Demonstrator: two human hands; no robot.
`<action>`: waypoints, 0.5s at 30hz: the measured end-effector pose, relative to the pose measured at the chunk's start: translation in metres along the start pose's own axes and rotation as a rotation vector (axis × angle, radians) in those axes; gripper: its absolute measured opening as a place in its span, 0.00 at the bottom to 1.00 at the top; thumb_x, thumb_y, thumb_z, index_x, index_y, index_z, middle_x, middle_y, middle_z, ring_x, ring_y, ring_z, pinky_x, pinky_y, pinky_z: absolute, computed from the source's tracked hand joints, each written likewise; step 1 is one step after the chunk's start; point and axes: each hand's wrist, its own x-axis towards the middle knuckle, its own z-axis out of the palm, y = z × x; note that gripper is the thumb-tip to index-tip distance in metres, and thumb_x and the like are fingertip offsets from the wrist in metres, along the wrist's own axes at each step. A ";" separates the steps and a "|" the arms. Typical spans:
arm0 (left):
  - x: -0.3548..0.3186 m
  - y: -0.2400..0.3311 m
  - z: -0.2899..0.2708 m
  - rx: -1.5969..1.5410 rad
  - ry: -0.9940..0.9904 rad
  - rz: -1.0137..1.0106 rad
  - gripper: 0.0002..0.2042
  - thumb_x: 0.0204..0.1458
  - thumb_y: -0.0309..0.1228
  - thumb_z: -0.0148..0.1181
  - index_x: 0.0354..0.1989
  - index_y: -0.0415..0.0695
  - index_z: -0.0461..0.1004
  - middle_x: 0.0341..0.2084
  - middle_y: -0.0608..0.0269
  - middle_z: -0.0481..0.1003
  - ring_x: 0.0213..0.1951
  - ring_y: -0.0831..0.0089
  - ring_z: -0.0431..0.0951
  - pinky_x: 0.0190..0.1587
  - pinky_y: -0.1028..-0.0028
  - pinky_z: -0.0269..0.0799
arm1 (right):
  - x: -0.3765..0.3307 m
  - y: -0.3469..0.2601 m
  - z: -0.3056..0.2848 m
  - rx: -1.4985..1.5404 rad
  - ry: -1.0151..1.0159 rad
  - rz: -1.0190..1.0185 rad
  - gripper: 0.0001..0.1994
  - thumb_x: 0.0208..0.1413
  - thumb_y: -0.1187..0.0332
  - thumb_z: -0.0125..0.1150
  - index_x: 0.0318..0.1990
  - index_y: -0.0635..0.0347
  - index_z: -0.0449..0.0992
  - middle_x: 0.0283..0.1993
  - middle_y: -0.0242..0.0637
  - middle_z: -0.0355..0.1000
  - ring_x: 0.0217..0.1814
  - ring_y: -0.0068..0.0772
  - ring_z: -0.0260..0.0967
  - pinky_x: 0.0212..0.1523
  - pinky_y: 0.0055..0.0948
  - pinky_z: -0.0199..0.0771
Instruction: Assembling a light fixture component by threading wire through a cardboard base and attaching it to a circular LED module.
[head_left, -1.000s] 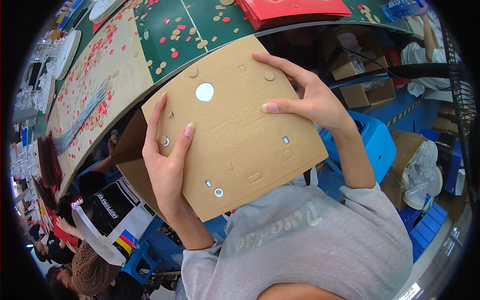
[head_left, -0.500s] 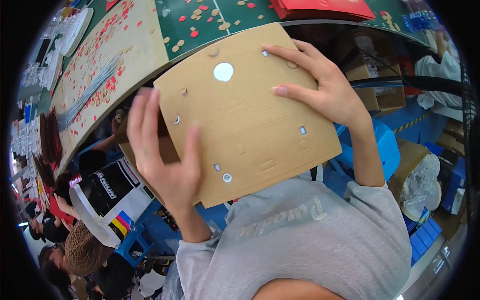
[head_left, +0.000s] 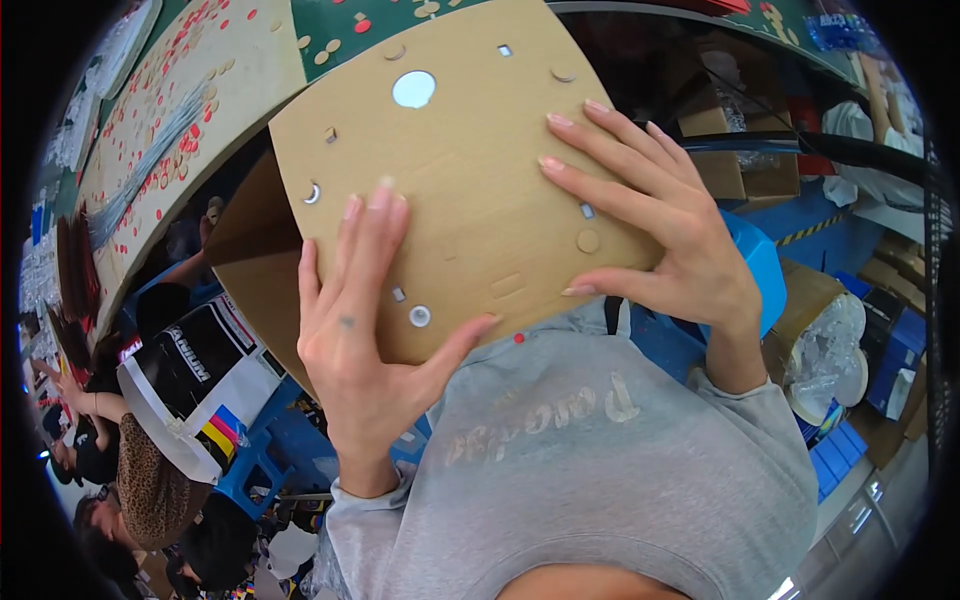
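A brown cardboard sheet (head_left: 470, 190) with a curved far edge lies tilted before me, over my lap. It has a round hole near the far edge, several small slots, and round cuts, some with their discs still in them. My left hand (head_left: 365, 320) rests on its near left part with fingers spread, the thumb along the near edge. On the right side my right hand (head_left: 670, 230) lies with spread fingers on the sheet, its thumb at the near edge. Both palms face the cardboard. A small red disc (head_left: 519, 338) sits on my grey shirt just below the sheet.
A table (head_left: 235, 30) at the far left carries many red and brown cut-out discs and a bundle of grey cords (head_left: 150, 165). An open cardboard box (head_left: 255, 250) stands under the sheet's left side. Right are a blue stool (head_left: 755, 265) and a plastic-filled box (head_left: 825, 350). Co-workers sit at left.
The sheet has come nearer and left. My left hand has moved from beside its left edge onto its surface. My right hand has slid from the far right edge to the near right part.
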 end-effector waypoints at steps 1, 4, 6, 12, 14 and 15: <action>0.001 0.007 -0.001 0.149 -0.050 0.025 0.42 0.36 0.43 0.80 0.64 0.44 0.71 0.61 0.52 0.74 0.66 0.45 0.68 0.66 0.46 0.58 | 0.000 -0.002 0.004 0.017 0.019 0.003 0.39 0.40 0.48 0.74 0.64 0.50 0.75 0.73 0.40 0.62 0.79 0.50 0.51 0.73 0.61 0.46; 0.006 0.008 0.006 0.262 -0.101 0.056 0.33 0.37 0.47 0.78 0.57 0.57 0.80 0.65 0.53 0.69 0.68 0.45 0.65 0.67 0.44 0.56 | -0.003 -0.004 0.008 -0.019 0.052 0.012 0.38 0.41 0.47 0.73 0.63 0.47 0.75 0.73 0.38 0.62 0.79 0.48 0.51 0.73 0.63 0.44; 0.010 0.008 0.007 0.248 -0.147 0.066 0.34 0.34 0.47 0.78 0.56 0.53 0.81 0.64 0.52 0.70 0.70 0.45 0.62 0.69 0.46 0.52 | -0.008 -0.009 0.008 -0.053 0.057 0.017 0.38 0.41 0.47 0.73 0.63 0.47 0.75 0.73 0.38 0.62 0.78 0.48 0.52 0.73 0.63 0.44; 0.014 0.018 0.009 0.330 -0.167 0.086 0.33 0.36 0.50 0.76 0.56 0.54 0.81 0.66 0.55 0.69 0.71 0.47 0.60 0.69 0.46 0.51 | 0.001 -0.017 0.013 -0.129 0.071 -0.164 0.29 0.46 0.53 0.72 0.58 0.47 0.80 0.68 0.39 0.68 0.73 0.45 0.61 0.71 0.57 0.55; 0.014 0.017 0.010 0.326 -0.164 0.098 0.33 0.37 0.50 0.76 0.56 0.54 0.81 0.66 0.55 0.69 0.71 0.48 0.60 0.69 0.46 0.51 | 0.003 -0.017 0.016 0.009 0.156 -0.270 0.19 0.48 0.61 0.72 0.49 0.51 0.84 0.59 0.39 0.76 0.64 0.43 0.72 0.61 0.46 0.72; 0.013 0.016 0.010 0.321 -0.168 0.106 0.33 0.37 0.50 0.75 0.56 0.54 0.81 0.66 0.56 0.69 0.71 0.48 0.60 0.69 0.46 0.51 | 0.003 -0.014 0.014 0.001 0.160 -0.270 0.19 0.48 0.61 0.72 0.49 0.51 0.84 0.59 0.39 0.76 0.64 0.43 0.72 0.61 0.46 0.72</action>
